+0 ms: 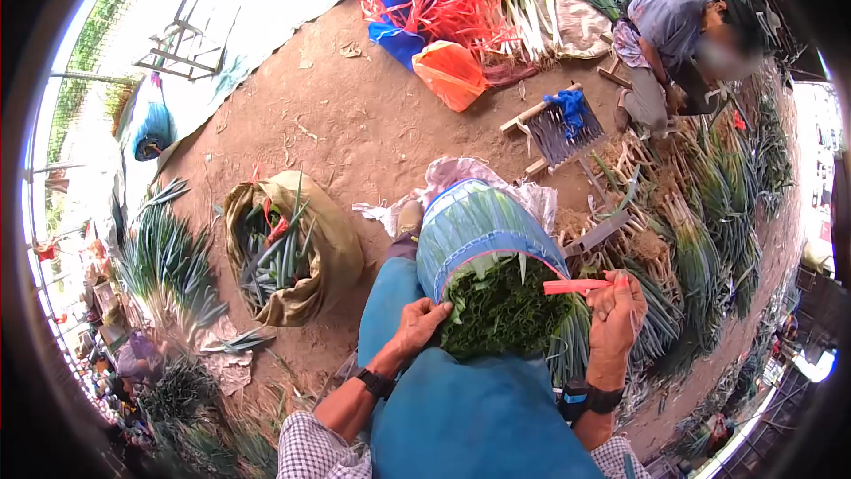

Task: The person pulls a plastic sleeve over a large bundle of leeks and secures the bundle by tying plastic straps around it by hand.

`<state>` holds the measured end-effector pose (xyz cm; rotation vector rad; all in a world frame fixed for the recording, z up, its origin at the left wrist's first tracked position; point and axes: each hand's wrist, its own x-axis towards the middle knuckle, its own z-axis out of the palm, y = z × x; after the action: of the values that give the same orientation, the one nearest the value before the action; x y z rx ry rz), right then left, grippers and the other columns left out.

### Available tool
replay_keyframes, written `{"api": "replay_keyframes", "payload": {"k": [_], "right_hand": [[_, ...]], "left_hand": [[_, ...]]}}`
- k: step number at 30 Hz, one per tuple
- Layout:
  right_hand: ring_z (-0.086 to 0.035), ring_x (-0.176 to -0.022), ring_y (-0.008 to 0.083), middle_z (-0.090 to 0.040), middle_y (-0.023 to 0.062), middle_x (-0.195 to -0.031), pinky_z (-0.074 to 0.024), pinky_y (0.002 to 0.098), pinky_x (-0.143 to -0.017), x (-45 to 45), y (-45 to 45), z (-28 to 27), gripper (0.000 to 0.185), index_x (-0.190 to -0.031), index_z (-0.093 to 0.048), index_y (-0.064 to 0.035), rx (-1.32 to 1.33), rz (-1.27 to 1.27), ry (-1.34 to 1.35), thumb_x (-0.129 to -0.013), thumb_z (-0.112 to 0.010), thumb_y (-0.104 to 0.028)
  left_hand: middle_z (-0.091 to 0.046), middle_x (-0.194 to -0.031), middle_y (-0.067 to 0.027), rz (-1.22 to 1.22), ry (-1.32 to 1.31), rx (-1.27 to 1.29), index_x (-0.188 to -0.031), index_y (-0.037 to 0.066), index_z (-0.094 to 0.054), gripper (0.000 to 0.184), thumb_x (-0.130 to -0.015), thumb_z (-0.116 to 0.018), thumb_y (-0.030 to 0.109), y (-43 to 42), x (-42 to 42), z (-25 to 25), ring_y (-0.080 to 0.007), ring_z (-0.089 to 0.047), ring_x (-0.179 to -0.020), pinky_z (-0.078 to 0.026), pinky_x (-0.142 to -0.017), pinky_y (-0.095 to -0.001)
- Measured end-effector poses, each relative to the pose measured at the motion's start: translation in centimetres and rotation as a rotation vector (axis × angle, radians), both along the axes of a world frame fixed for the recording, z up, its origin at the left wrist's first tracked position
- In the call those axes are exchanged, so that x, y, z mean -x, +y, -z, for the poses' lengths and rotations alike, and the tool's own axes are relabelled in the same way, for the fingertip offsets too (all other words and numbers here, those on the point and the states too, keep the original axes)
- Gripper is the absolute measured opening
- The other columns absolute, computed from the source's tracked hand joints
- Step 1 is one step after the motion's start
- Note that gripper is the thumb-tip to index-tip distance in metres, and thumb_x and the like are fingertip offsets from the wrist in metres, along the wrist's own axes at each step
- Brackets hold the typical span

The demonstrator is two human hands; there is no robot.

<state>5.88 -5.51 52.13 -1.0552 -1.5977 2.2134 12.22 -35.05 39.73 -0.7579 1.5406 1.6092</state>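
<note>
A blue mesh bag (479, 219) packed with long green-onion stalks lies between my legs, its open end towards me. Dark green leaf tops (501, 306) fill that mouth. My left hand (420, 324) is closed at the left edge of the bag's mouth, thumb on the rim; its other fingers are partly hidden. In my right hand (618, 312), a flat pink plastic strip (572, 286) is pinched between the fingers, reaching left to the right edge of the bag's mouth.
A person (665, 45) crouches at the upper right near a low stool (567, 124). Green onions (700, 231) are heaped along the right. An olive sack (332, 244) holding leaves stands left, beside a green-onion bundle (168, 253). Pink strips (452, 14) lie piled at the back.
</note>
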Motion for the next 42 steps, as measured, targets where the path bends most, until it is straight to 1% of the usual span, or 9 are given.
{"api": "replay_keyframes", "payload": {"k": [9, 14, 18, 19, 27, 30, 32, 37, 42], "right_hand": [[-0.027, -0.045, 0.0037, -0.034, -0.0067, -0.054, -0.0374, 0.0247, -0.052, 0.7, -0.2, -7.6, 0.02, -0.089, -0.058, 0.0012, -0.161, 0.016, -0.012, -0.1, -0.051, -0.015], [-0.03, -0.045, 0.005, -0.037, -0.0055, -0.054, -0.039, 0.0244, -0.051, -0.4, -0.9, -5.1, 0.019, -0.09, -0.059, 0.0008, -0.194, 0.1, -0.057, -0.1, -0.051, -0.013], [-0.034, -0.045, 0.0065, -0.04, -0.0033, -0.055, -0.041, 0.0239, -0.05, -0.7, -2.9, 0.7, 0.017, -0.089, -0.059, 0.0018, -0.069, 0.065, -0.095, -0.098, -0.053, -0.012], [-0.035, -0.046, 0.0068, -0.04, -0.0028, -0.056, -0.0407, 0.0244, -0.05, -0.4, -2.5, 0.8, 0.017, -0.089, -0.058, 0.002, -0.115, 0.079, -0.114, -0.098, -0.053, -0.011], [-0.032, -0.045, 0.0047, -0.037, -0.0056, -0.055, -0.0367, 0.0227, -0.049, -0.3, -0.8, -3.4, 0.017, -0.091, -0.058, 0.0006, -0.118, 0.091, -0.119, -0.099, -0.051, -0.012], [-0.033, -0.045, 0.0055, -0.036, -0.0058, -0.054, -0.0386, 0.0251, -0.05, 2.0, 0.3, 0.4, 0.017, -0.092, -0.059, -0.0001, -0.103, 0.091, -0.101, -0.1, -0.05, -0.013], [-0.035, -0.045, 0.0062, -0.038, -0.0051, -0.054, -0.0389, 0.0258, -0.05, 3.0, -1.0, 4.2, 0.017, -0.092, -0.059, 0.0004, -0.114, 0.141, -0.189, -0.099, -0.05, -0.012], [-0.039, -0.048, 0.0072, -0.045, -0.0025, -0.058, -0.0386, 0.0245, -0.049, 2.2, 0.8, 5.0, 0.015, -0.09, -0.059, 0.0014, -0.057, 0.169, -0.074, -0.098, -0.053, -0.01], [-0.041, -0.046, 0.0079, -0.045, -0.0017, -0.056, -0.0413, 0.0243, -0.05, 2.0, 0.7, 4.3, 0.016, -0.092, -0.059, 0.0018, -0.043, 0.168, -0.16, -0.098, -0.053, -0.011]], "left_hand": [[-0.048, -0.065, 0.0046, 0.167, 0.071, -0.052, -0.07, 0.008, -0.051, 0.038, -0.084, -0.076, 0.034, -0.4, 0.0, -6.3, -0.0055, -0.041, -0.061, -0.034, -0.05, -0.026], [-0.049, -0.065, 0.0034, 0.153, 0.011, -0.06, -0.068, 0.008, -0.05, 0.037, -0.081, -0.078, 0.029, 0.8, 0.7, -4.2, -0.0071, -0.043, -0.062, -0.037, -0.052, -0.0269], [-0.052, -0.062, 0.0014, -0.049, -0.06, 0.17, -0.067, 0.006, -0.053, 0.034, -0.077, -0.078, 0.026, 0.1, -0.1, 2.3, -0.0082, -0.045, -0.058, -0.038, -0.049, -0.0295], [-0.054, -0.06, -0.0006, 0.115, 0.057, 0.287, -0.063, 0.005, -0.053, 0.035, -0.074, -0.078, 0.027, 0.0, -0.5, 3.1, -0.0093, -0.046, -0.055, -0.04, -0.049, -0.0304], [-0.054, -0.06, -0.0012, 0.154, 0.009, 0.341, -0.064, 0.006, -0.052, 0.035, -0.077, -0.077, 0.027, 0.6, -0.4, -3.6, -0.009, -0.048, -0.058, -0.042, -0.051, -0.0305], [-0.054, -0.063, -0.0011, 0.149, 0.038, 0.28, -0.067, 0.005, -0.052, 0.034, -0.078, -0.076, 0.027, 1.7, 0.6, -2.4, -0.0088, -0.048, -0.06, -0.042, -0.053, -0.0302], [-0.057, -0.068, -0.003, 0.047, 0.059, 0.224, -0.076, 0.001, -0.056, 0.026, -0.081, -0.072, 0.021, 2.7, 1.3, 1.7, -0.0094, -0.051, -0.064, -0.044, -0.056, -0.0301], [-0.064, -0.08, -0.008, 0.219, 0.156, 0.047, -0.098, -0.005, -0.062, 0.026, -0.084, -0.067, 0.016, 2.9, 2.5, -1.6, -0.0182, -0.06, -0.07, -0.049, -0.065, -0.0312], [-0.057, -0.123, -0.0217, 0.642, 0.839, 0.486, -0.126, -0.002, -0.053, 0.055, -0.081, -0.072, 0.023, 4.1, 8.5, -3.7, -0.0388, -0.052, -0.115, -0.041, -0.099, -0.0464]]}}
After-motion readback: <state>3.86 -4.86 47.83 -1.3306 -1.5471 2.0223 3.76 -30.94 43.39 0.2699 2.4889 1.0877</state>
